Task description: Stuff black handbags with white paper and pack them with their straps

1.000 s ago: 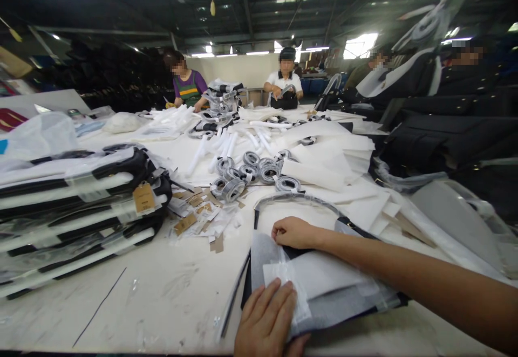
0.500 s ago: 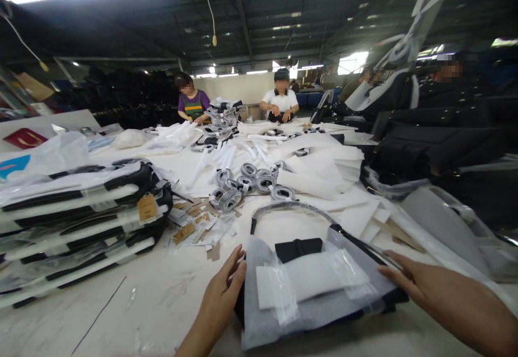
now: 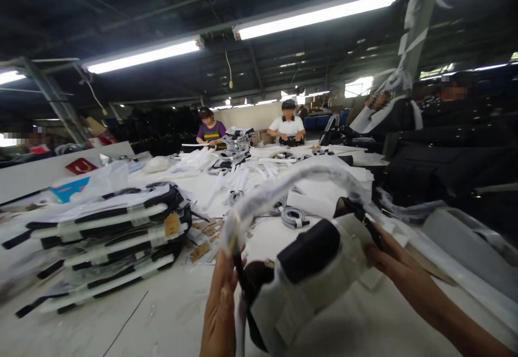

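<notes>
A black handbag [image 3: 309, 250], partly covered in white wrapping sheet [image 3: 293, 303], is raised and tilted between my two hands. Its arched handle [image 3: 279, 187] is wrapped in clear plastic and stands up over the bag. My left hand [image 3: 224, 292] grips the bag's left side near the handle's end, its fingertips partly hidden. On the opposite side, my right hand [image 3: 389, 257] is closed on the bag's right edge, with the thumb on the front. Motion blurs the bag's lower part.
To the left lies a stack of wrapped black bags [image 3: 121, 233] with a brown tag [image 3: 172, 225]. Tags [image 3: 200, 250] and coiled straps [image 3: 293, 217] are scattered beyond my hands. White sheets cover the table further back. Two people [image 3: 288, 125] work across it; black bags [image 3: 453, 168] are piled right.
The handbag has gone from lying flat on the table to being lifted and tilted up, its handle now upright. Both hands have closed on its sides. The camera view has tipped upward.
</notes>
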Available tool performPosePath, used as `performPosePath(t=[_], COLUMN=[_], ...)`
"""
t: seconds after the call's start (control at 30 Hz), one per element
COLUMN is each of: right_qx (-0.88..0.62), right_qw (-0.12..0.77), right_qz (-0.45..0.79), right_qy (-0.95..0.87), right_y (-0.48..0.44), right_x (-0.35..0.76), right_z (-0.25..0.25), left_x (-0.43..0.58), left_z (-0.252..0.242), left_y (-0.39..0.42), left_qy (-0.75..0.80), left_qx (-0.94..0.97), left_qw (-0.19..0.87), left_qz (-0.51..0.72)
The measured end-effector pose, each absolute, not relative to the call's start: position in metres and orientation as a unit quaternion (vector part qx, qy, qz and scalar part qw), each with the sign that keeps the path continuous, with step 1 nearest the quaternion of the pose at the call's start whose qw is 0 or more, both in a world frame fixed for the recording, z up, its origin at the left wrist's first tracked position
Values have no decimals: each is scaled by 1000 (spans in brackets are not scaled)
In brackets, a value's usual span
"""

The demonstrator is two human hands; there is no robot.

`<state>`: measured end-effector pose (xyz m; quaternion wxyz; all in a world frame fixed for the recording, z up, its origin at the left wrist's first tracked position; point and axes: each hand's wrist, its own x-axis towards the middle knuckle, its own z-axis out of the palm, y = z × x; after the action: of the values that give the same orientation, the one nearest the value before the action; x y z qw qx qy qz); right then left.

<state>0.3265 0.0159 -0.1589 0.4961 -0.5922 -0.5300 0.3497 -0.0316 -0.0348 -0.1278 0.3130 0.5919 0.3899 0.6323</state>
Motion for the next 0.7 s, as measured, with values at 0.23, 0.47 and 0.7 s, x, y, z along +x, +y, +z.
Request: performPosePath(t=[0.23,0.47,0.7], right_qx=[-649,-632,-426], right_qw=[418,472,506], right_qz=[333,90,506], right_qy=[-542,-608,-554], right_y=[56,27,-7], right_x=[317,299,242], right_z=[-212,-166,-76], left_x=[-23,-8,-7], left_z=[-62,-52,-86], left_y=[-31,-27,-35], left_qy=[316,398,426], left_qx=[557,572,644], left_qw=[492,476,386], left_qz=[590,537,505])
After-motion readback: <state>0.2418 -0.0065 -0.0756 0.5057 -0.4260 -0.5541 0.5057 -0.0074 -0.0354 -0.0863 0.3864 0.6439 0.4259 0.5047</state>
